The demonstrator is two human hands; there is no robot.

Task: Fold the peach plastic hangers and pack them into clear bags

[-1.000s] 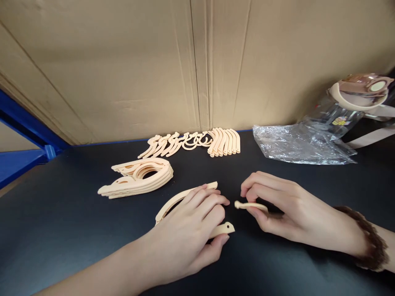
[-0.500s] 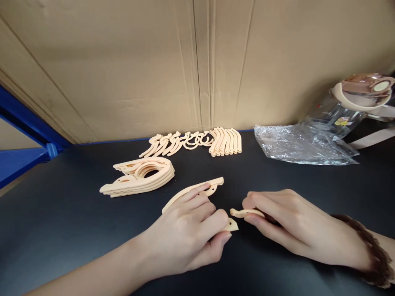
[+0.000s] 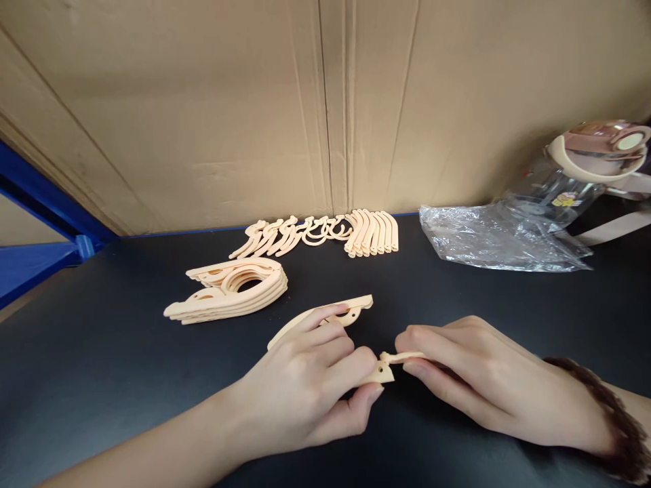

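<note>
nearest to us we see the left hand (image 3: 310, 390), its fingers curled and pressed together on a curved peach plastic hanger arm (image 3: 350, 309). thumb and forefinger pinch the near end of the arm, and the far end sticks out above the fingers, over the black table top (image 3: 102, 379). just beside it the right hand (image 3: 488, 390) pinches a small peach plastic hook piece (image 3: 407, 356) between thumb and forefinger. the tip of this piece touches the near end of the hanger arm. a brown fuzzy band (image 3: 613, 413) sits on the right wrist. a little farther, to the left, a low stack of flat peach plastic hanger parts (image 3: 228, 291) lies on the table. behind it, close to the wall, we see a row of loose peach hooks and curved arms (image 3: 325, 234). to the right lies a crumpled clear plastic bag (image 3: 493, 240), and beyond it a clear bottle with a pink lid (image 3: 584, 169). at the back stands a brown cardboard wall (image 3: 228, 115), with a blue metal frame (image 3: 41, 224) at the left.
</note>
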